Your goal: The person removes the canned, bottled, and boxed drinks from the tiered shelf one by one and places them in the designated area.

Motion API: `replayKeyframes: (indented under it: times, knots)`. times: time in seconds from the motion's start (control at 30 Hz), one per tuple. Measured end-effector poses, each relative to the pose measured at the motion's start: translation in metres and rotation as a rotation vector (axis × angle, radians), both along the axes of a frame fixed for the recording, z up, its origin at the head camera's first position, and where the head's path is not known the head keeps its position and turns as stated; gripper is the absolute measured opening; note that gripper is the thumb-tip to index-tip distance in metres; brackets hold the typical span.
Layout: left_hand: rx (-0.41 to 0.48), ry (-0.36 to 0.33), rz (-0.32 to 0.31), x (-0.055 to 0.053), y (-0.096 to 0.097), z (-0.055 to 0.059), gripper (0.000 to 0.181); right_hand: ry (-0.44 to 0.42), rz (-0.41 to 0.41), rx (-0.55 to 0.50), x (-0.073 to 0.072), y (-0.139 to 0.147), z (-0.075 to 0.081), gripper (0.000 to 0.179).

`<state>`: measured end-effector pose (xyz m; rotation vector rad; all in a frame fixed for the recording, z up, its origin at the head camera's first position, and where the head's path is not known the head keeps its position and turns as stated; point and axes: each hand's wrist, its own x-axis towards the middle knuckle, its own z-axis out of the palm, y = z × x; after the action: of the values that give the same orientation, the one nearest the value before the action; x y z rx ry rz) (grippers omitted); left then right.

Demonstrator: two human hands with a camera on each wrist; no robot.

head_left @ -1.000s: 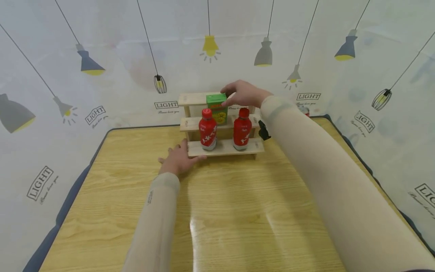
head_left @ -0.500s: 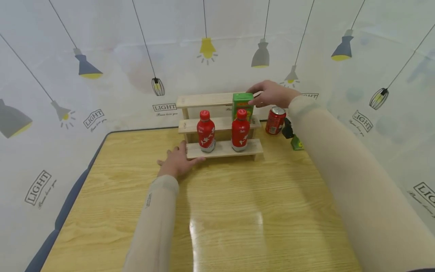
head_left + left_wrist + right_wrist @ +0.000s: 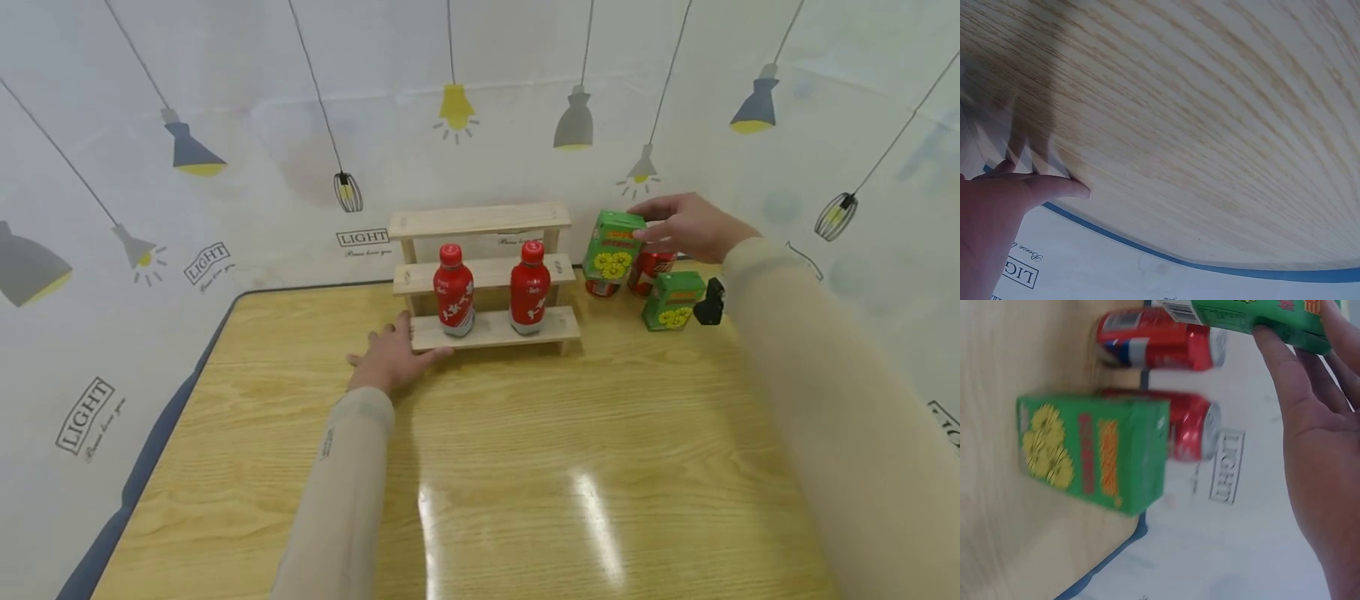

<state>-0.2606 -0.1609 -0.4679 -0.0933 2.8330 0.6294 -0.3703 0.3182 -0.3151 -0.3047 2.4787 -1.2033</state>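
Near the back right, my right hand (image 3: 693,227) pinches the upper part of a green drink carton (image 3: 615,247) with yellow flowers. The carton is held up beside the wooden shelf's right end, overlapping a red can behind it. In the right wrist view its lower end shows at the top, between fingers and thumb. My left hand (image 3: 393,358) rests at the left end of the three-step wooden shelf (image 3: 491,332), fingers spread and thumb along its front edge. On the lowest step stand two red bottles, the left bottle (image 3: 454,292) and the right bottle (image 3: 529,290).
A second green carton (image 3: 672,302) stands on the table (image 3: 510,467) at the right. Behind it are two red cans, the nearer can (image 3: 1194,425) and the farther can (image 3: 1160,340). A printed wall covering (image 3: 285,125) closes off the back and sides.
My right hand has carried the green carton from the middle step rightward, off the shelf and over toward the cans. The second carton has come into sight. My left hand has stayed at the shelf.
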Motion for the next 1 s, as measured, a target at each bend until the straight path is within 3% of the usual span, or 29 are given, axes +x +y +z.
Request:
replayKeyframes:
  times: [0.2, 0.37, 0.5, 0.8, 1.0]
  knots:
    - [-0.016, -0.001, -0.001, -0.002, -0.002, -0.002, 0.131, 0.049, 0.015, 0.116, 0.008, 0.025, -0.026, 0.057]
    - [-0.011, 0.014, -0.005, -0.002, -0.002, -0.005, 0.132, 0.097, 0.004, 0.166, 0.012, 0.028, -0.045, 0.056]
    - [-0.004, 0.023, -0.007, -0.002, -0.001, -0.006, 0.133, 0.111, 0.002, 0.158, 0.012, 0.024, -0.052, 0.056]
    - [0.012, 0.021, -0.004, -0.004, 0.003, -0.005, 0.134, 0.141, 0.054, 0.331, 0.015, 0.028, -0.065, 0.053]
    - [0.015, 0.004, 0.001, -0.003, 0.000, -0.003, 0.135, 0.136, 0.096, 0.350, 0.014, 0.022, -0.071, 0.053]
